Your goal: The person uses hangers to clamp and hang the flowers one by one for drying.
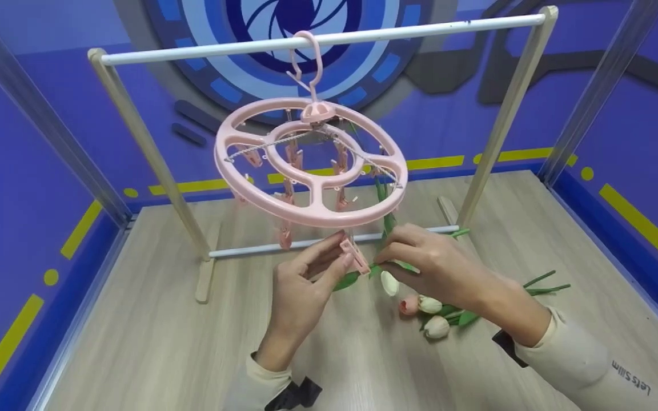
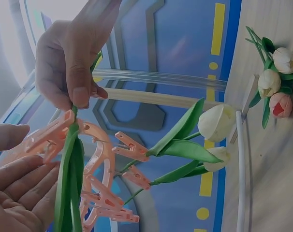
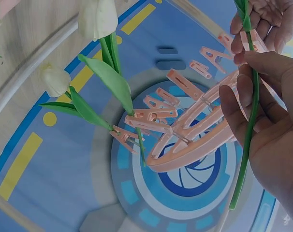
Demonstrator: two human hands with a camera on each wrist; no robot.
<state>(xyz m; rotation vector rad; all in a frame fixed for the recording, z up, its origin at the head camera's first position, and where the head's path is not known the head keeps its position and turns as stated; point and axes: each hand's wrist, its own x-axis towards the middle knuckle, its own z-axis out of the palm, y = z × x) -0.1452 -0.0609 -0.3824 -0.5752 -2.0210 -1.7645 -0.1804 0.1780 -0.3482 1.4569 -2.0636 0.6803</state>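
My left hand (image 1: pixel 304 285) holds a pink clothes peg (image 1: pixel 354 257) at the front of a round pink hanger (image 1: pixel 317 217), between thumb and fingers. Beside it my right hand (image 1: pixel 429 260) pinches the green stem (image 3: pixel 253 111) of a tulip. The stem lies right at the peg's tip, and its long leaves (image 2: pixel 69 179) extend past the peg. This tulip's bloom is hidden. Two white tulips, one with a large bloom (image 2: pixel 216 123) and one with a smaller bloom (image 3: pixel 55 80), hang head down from other pegs.
The hanger's hook (image 1: pixel 315 63) sits over a white rail (image 1: pixel 209 52) on a wooden stand (image 1: pixel 146 148). Loose white and pink tulips (image 1: pixel 436 327) lie on the table (image 1: pixel 152 354) below my right forearm. A lower white bar (image 1: pixel 260 249) crosses behind my hands. Blue walls enclose the table.
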